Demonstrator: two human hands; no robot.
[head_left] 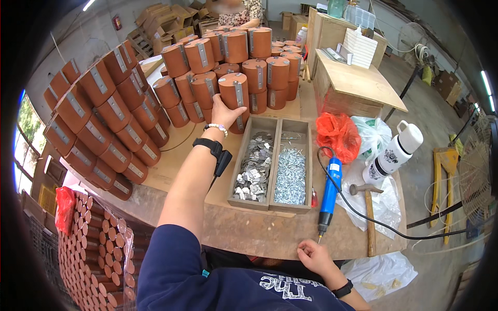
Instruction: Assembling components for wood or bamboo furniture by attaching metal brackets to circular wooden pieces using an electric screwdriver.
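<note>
My left hand (226, 113) reaches forward, its thumb and fingers around the lower side of a terracotta-coloured cylinder (228, 89). That cylinder has a metal strip down its side and stands on top of another one at the front of the stacks. Close to the table's front edge, my right hand (314, 256) has its fingers curled together; anything small in them is hidden. Just beyond those fingertips lies a blue electric screwdriver (330, 189), its bit toward the hand. Between my arms sits a two-part wooden tray (271, 203) with flat metal pieces (255, 168) and silvery screws (291, 176).
Stacked cylinders (111, 116) rise at left and along the back. A hammer (369, 212), a white flask (394, 150) and a red plastic bag (338, 136) are on the right. More cylinders (98, 249) fill a stack at lower left. Another person (249, 13) is at the far side.
</note>
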